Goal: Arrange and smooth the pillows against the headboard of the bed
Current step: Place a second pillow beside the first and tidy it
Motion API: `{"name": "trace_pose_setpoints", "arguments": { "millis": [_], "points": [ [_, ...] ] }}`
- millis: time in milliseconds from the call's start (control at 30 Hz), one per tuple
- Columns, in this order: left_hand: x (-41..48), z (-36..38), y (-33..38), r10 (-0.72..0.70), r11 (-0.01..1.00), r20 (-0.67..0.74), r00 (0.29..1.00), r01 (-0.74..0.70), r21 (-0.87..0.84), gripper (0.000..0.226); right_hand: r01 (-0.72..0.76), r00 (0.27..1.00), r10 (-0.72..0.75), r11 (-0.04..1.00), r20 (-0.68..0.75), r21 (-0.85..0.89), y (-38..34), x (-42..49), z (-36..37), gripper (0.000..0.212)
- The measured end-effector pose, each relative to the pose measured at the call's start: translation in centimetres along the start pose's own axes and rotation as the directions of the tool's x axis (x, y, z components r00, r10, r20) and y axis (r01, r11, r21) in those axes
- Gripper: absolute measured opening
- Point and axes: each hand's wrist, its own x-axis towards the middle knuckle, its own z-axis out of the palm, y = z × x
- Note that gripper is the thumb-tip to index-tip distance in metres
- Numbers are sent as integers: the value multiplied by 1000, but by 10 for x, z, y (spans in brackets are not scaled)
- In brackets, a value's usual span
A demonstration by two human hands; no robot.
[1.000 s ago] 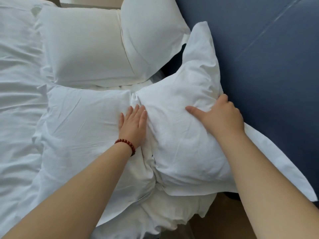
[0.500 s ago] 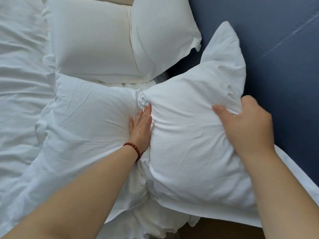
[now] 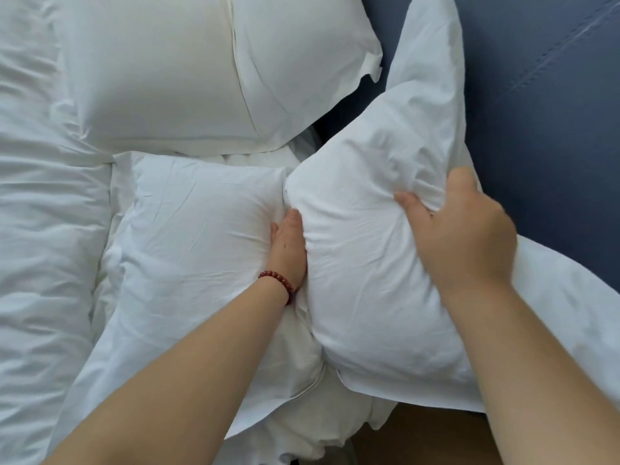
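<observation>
Three white pillows lie at the head of the bed. The near right pillow point(image 3: 365, 263) leans toward the blue headboard point(image 3: 543, 129). My right hand point(image 3: 466, 236) grips its upper edge, fingers bunching the cloth. My left hand point(image 3: 289, 250), with a red bead bracelet at the wrist, is wedged flat into the gap between that pillow and the near left pillow point(image 3: 198, 236), fingertips hidden in the fold. The far pillow point(image 3: 188, 78) lies flat beyond them, apart from both hands.
A rumpled white duvet point(image 3: 43, 229) covers the bed on the left. A strip of brown floor point(image 3: 419, 437) shows below the pillow at the bed's side edge. The padded headboard fills the right side.
The right pillow has been pulled up and toward the headboard by my right hand. My left hand has slid deeper into the gap between the two near pillows.
</observation>
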Motion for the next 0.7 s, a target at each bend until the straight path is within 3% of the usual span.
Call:
{"name": "trace_pose_setpoints", "arguments": {
  "millis": [67,133,200,400,533,633,700],
  "points": [
    [-5,1,6,17,983,-165,986,-47,-180,68,2,1000,-2,1000,-22,-2,2,-2,5,52],
    [-12,10,9,72,946,-168,983,-120,-301,70,13,999,-13,1000,-48,-6,3,-4,9,52],
    [-15,21,8,168,970,-148,975,-190,-152,69,25,997,-26,1000,-78,-4,3,-6,14,52],
    [-7,21,1,131,988,-46,990,-127,90,66,50,994,-53,998,-95,-34,4,-9,25,52],
    [-45,13,-17,168,959,-121,978,-133,251,74,41,994,-45,998,-101,-42,7,-10,24,52],
    [-72,11,-43,112,828,68,991,-131,546,73,29,994,-35,998,-101,-64,7,-10,23,53],
    [-69,8,-45,42,805,140,989,-117,582,74,29,989,-37,998,-142,-54,6,-13,22,51]
  ]
}}
